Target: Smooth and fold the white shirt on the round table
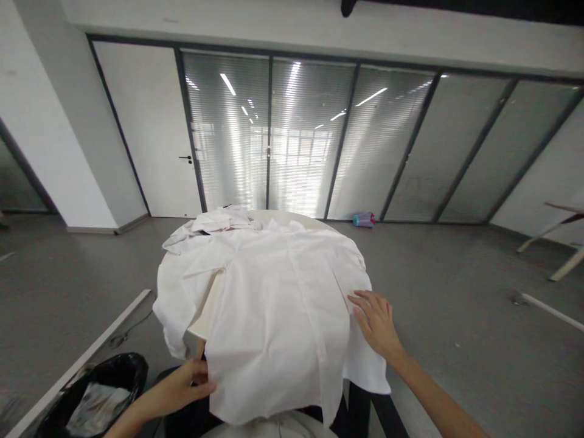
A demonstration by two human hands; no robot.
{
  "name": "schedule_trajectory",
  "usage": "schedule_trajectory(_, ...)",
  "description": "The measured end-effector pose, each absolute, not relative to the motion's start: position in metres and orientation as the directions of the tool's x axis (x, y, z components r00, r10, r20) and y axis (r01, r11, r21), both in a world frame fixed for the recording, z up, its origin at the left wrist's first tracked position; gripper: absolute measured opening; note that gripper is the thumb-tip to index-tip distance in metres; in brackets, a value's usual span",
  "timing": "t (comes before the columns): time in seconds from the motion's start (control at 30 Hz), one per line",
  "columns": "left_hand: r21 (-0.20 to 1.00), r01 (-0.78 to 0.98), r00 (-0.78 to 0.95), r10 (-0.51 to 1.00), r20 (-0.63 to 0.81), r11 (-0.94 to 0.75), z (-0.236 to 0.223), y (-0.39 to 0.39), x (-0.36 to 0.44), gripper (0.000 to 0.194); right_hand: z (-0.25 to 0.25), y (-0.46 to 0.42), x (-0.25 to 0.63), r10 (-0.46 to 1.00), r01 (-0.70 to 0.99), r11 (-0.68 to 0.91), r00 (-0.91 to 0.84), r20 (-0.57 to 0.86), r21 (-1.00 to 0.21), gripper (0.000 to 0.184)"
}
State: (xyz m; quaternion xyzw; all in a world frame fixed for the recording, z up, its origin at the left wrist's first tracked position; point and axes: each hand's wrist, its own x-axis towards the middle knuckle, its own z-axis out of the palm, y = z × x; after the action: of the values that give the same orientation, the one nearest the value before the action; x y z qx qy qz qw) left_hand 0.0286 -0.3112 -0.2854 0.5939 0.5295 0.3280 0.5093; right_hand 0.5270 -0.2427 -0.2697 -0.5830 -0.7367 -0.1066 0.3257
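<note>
1. Your right hand point(378, 322) lies open on the right side of the white button-front shirt point(269, 316), fingers loosely apart and gripping nothing; its flat spread seems to keep the cloth smooth against what lies beneath
2. Your left hand point(177, 386) sits at the near left of the shirt, fingers curled round a fold of the lower edge; it appears to have a light pinch on the fabric, though part of the grip is hidden, and that hold would keep the edge from slipping
3. The shirt is draped over a round off-white tabletop point(285, 216), its button placket running towards you and its near edge hanging over the rim, with a crumpled bunch of cloth at the far side
4. A flat cream-coloured edge point(205, 310) shows through a gap in the shirt's left side; you cannot tell whether it is a board or part of the table
5. Just left of your left hand, a black plastic bin bag point(98, 395) gapes open with pale crumpled waste inside, within easy reach of that side
6. Beyond the table, a blue and pink plastic bottle point(364, 219) lies on the grey floor point(456, 340) against the glass partition with slatted blinds point(269, 134)
</note>
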Motion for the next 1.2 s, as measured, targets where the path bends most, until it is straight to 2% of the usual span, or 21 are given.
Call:
schedule_trajectory(0.07,0.941,0.313,0.364,0.898,-0.248,0.133,-0.257,-0.300,-0.002,0.039,-0.253,-0.228,0.524,0.766,0.928,0.282,-0.066,0.640,-0.243,0.039)
schedule_trajectory(0.1,0.941,0.301,0.373,0.888,-0.268,0.157,-0.242,-0.288,-0.017,0.040,-0.243,-0.217,0.518,0.753,0.920,0.299,-0.063,0.655,-0.255,0.040)
schedule_trajectory(0.13,0.946,0.284,0.289,0.926,-0.243,0.159,-0.228,-0.274,-0.031,0.042,-0.231,-0.205,0.508,0.743,0.905,0.333,-0.077,0.665,-0.266,0.040)
schedule_trajectory(0.2,0.968,0.242,-0.043,0.998,-0.051,0.060,-0.208,-0.240,-0.054,0.047,-0.208,-0.177,0.479,0.738,0.855,0.434,-0.157,0.656,-0.284,0.036)
schedule_trajectory(0.27,0.959,0.285,-0.331,0.937,0.112,-0.014,-0.204,-0.209,-0.070,0.053,-0.187,-0.149,0.436,0.746,0.778,0.552,-0.300,0.595,-0.300,0.032)
schedule_trajectory(0.37,0.933,0.359,-0.481,0.859,0.175,0.011,-0.224,-0.185,-0.082,0.063,-0.165,-0.113,0.360,0.673,0.638,0.718,-0.538,0.507,-0.278,0.024)
schedule_trajectory(0.43,0.952,0.298,-0.541,0.834,0.112,0.066,-0.248,-0.186,-0.085,0.071,-0.155,-0.095,0.308,0.589,0.543,0.804,-0.669,0.454,-0.243,0.017)
schedule_trajectory(0.53,0.991,0.050,-0.582,0.810,-0.074,0.126,-0.288,-0.200,-0.089,0.076,-0.148,-0.075,0.236,0.409,0.365,0.912,-0.834,0.371,-0.186,0.016)
schedule_trajectory(0.6,0.978,-0.122,-0.522,0.827,-0.210,0.171,-0.309,-0.213,-0.089,0.072,-0.150,-0.065,0.196,0.317,0.285,0.947,-0.895,0.312,-0.144,0.019)
schedule_trajectory(0.67,0.960,-0.198,-0.404,0.876,-0.265,0.199,-0.320,-0.227,-0.088,0.065,-0.158,-0.058,0.164,0.267,0.253,0.964,-0.930,0.251,-0.086,0.023)
schedule_trajectory(0.8,0.953,-0.082,-0.064,0.953,-0.296,0.290,-0.307,-0.255,-0.091,0.049,-0.186,-0.048,0.133,0.299,0.311,0.950,-0.923,0.244,0.013,0.024)
schedule_trajectory(0.87,0.941,-0.051,-0.031,0.941,-0.337,0.335,-0.287,-0.265,-0.103,0.047,-0.198,-0.045,0.130,0.308,0.334,0.942,-0.899,0.312,0.032,0.019)
schedule_trajectory(0.97,0.955,-0.105,-0.282,0.913,-0.294,0.276,-0.248,-0.268,-0.139,0.056,-0.209,-0.041,0.133,0.284,0.338,0.941,-0.840,0.463,0.036,0.016)
schedule_trajectory(1.07,0.995,-0.008,-0.574,0.815,-0.085,0.098,-0.213,-0.258,-0.186,0.057,-0.215,-0.042,0.137,0.297,0.368,0.930,-0.741,0.602,-0.006,0.016)
schedule_trajectory(1.13,0.989,0.138,-0.648,0.760,0.046,0.058,-0.202,-0.247,-0.217,0.054,-0.218,-0.044,0.138,0.302,0.357,0.934,-0.737,0.605,-0.031,0.014)
schedule_trajectory(1.2,0.943,0.284,-0.591,0.806,0.031,0.172,-0.205,-0.236,-0.241,0.051,-0.220,-0.047,0.138,0.283,0.306,0.951,-0.806,0.521,-0.043,0.009)
